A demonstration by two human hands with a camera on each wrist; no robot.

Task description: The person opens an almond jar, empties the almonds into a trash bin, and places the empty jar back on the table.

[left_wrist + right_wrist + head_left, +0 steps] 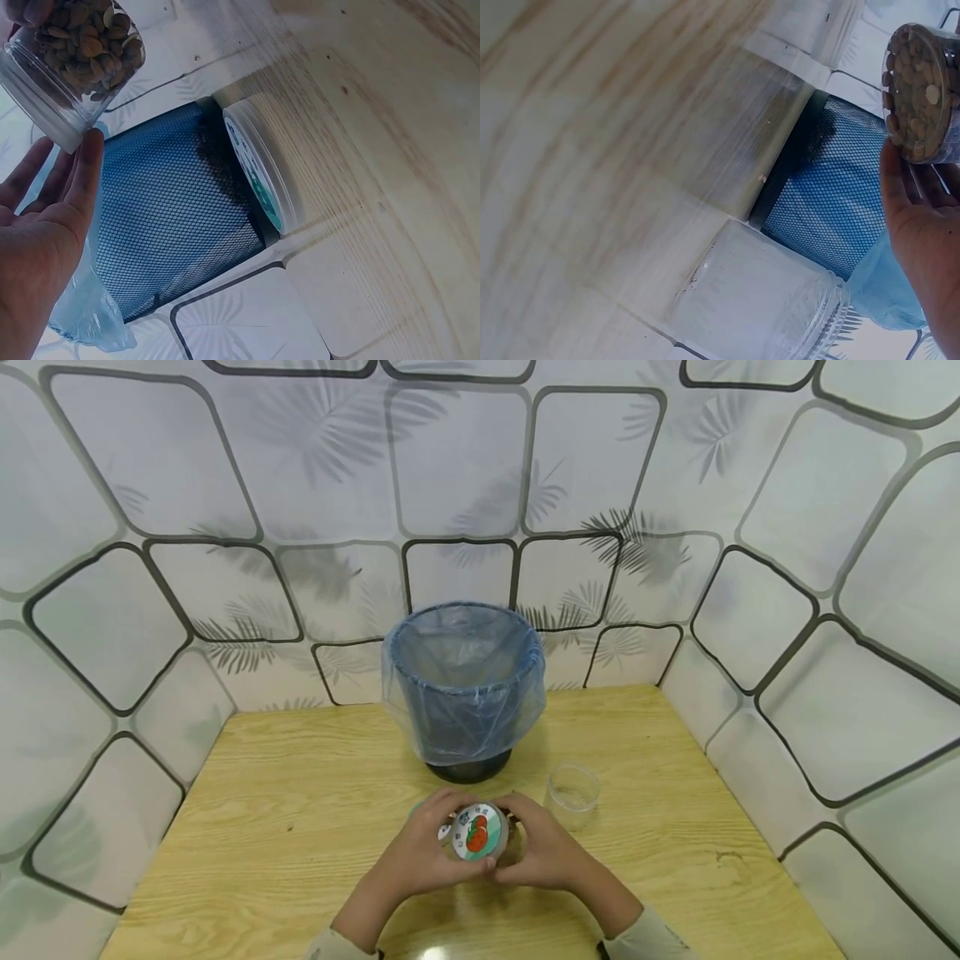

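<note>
Both hands hold a clear plastic jar (86, 52) of brown, almond-like pieces between them, over the front part of the table. In the head view its white lid (480, 832), with a red and green printed label, faces up toward the camera. My left hand (420, 847) grips the jar's left side, fingertips at the lid's rim in the left wrist view. From the right, my right hand (546, 845) curls round the jar; its fingers lie by the jar's base in the right wrist view. A loose round lid (259, 169) lies on the table, mostly hidden behind my left hand in the head view.
Behind the hands stands a dark mesh bin (465, 727) lined with a blue plastic bag (405, 693). An open, empty clear jar (573, 793) stands on the wooden table (300, 827), right of my right hand. Patterned walls (465, 460) enclose the table's back and sides.
</note>
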